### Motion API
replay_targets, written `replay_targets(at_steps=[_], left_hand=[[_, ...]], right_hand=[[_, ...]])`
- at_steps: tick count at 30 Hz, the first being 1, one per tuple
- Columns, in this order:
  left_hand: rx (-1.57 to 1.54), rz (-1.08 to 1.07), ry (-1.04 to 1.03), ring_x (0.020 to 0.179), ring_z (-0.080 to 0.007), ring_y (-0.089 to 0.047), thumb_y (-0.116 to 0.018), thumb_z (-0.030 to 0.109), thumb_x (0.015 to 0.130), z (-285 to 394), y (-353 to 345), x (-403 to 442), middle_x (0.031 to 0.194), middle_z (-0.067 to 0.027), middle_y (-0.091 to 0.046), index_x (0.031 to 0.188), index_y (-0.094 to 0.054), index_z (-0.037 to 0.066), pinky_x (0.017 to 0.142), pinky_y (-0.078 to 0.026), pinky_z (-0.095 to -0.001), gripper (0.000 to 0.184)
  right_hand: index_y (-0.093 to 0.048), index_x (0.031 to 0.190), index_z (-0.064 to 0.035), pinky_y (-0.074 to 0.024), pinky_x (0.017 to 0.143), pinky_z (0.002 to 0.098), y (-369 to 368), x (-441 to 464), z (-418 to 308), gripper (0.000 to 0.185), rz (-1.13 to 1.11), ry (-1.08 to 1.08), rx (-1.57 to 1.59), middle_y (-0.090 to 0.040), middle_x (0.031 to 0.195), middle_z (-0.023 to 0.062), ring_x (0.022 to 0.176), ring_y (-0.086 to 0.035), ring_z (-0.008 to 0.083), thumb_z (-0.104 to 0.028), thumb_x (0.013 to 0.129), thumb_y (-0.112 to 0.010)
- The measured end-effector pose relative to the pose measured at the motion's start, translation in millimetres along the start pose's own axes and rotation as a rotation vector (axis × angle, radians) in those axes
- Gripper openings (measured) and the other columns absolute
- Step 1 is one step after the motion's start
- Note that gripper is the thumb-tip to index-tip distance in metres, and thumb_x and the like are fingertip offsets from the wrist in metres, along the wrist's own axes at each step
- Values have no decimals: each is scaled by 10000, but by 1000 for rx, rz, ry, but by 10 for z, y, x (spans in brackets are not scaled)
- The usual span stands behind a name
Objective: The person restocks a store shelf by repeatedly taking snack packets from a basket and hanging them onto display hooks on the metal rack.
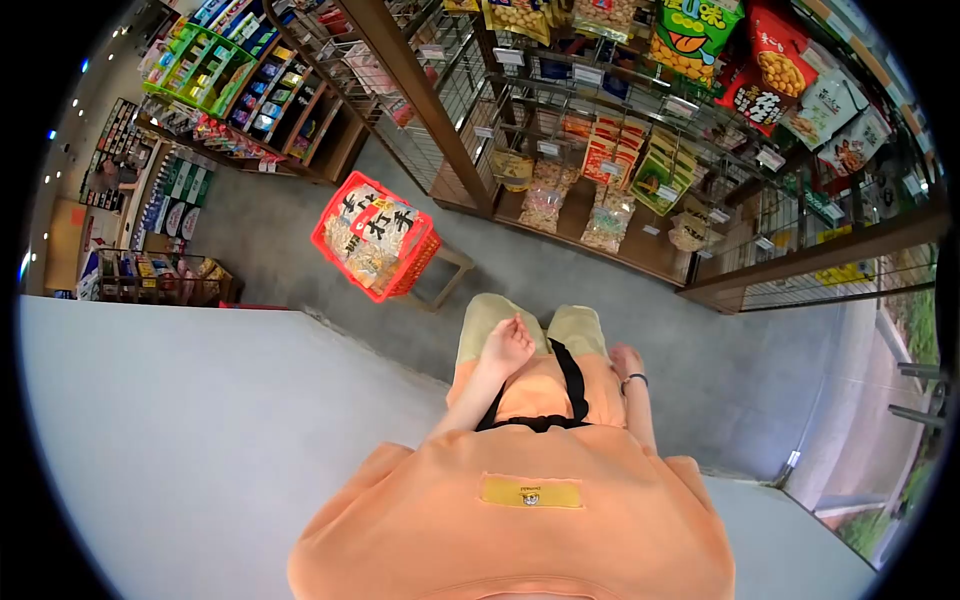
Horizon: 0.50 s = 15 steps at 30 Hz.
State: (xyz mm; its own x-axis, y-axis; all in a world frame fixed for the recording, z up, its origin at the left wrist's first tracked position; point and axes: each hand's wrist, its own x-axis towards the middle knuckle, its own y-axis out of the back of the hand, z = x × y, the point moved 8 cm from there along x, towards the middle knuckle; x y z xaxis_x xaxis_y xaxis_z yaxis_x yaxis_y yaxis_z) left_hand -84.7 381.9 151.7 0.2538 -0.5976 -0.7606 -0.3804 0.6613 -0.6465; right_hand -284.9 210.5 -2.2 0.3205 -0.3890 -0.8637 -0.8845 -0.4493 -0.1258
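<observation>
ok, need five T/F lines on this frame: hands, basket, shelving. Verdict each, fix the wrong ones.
1. The left hand is gripping a snack bag. False: no bag shows in it; it is at the left thigh.
2. A dark band circles the right wrist. True.
3. The red basket is empty. False: packaged goods fill it.
4. The basket is ahead and to the person's left. True.
5. The green bag with a tongue-out face lies on the floor. False: it is up on the shelving.
</observation>
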Motion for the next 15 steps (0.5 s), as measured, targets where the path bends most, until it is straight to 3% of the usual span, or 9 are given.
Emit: replay_targets(at_steps=[1,3,4,7,11,15], left_hand=[[0,0,0,723,-77,-480,-478,151,792,4,-14,15,787,52,-508,857,-510,99,698,-357,-251,89],[1,-4,40,729,-77,-477,-478,151,792,72,26,19,798,52,-507,858,-513,102,701,-354,-247,89],[1,-4,40,729,-77,-477,-478,151,792,71,47,25,798,52,-507,858,-513,102,701,-354,-247,89],[25,38,59,723,-78,-475,-484,148,787,207,116,52,788,49,-504,859,-519,102,696,-354,-245,92],[-89,20,127,724,-90,-476,-500,128,773,623,73,48,777,36,-497,866,-529,104,686,-359,-243,101],[-241,-17,-51,695,-93,-495,-504,140,769,1414,241,-197,733,36,-516,823,-548,101,665,-372,-255,79]], right_hand=[[-408,1147,-123,-366,821,336,120,182,54,372,0,0,0,-482,1140,56,1046,-439,173,-255,801,-442],[-457,1084,-108,-370,803,340,321,546,317,321,59,22,415,-537,1058,62,925,-503,170,-267,807,-421],[-457,1084,-108,-370,803,340,320,481,278,321,59,21,415,-537,1058,62,925,-503,170,-267,807,-421],[-339,1207,-132,-190,974,335,168,117,67,391,74,-11,730,-266,1328,-10,1219,-238,152,-296,860,-265],[-384,1175,-106,-289,929,355,-132,116,128,363,195,9,876,-406,1228,25,1124,-378,155,-252,852,-306],[-309,1247,-142,-147,1003,346,-1351,38,221,424,448,-306,3809,-242,1338,4,1230,-210,147,-256,885,-120]])
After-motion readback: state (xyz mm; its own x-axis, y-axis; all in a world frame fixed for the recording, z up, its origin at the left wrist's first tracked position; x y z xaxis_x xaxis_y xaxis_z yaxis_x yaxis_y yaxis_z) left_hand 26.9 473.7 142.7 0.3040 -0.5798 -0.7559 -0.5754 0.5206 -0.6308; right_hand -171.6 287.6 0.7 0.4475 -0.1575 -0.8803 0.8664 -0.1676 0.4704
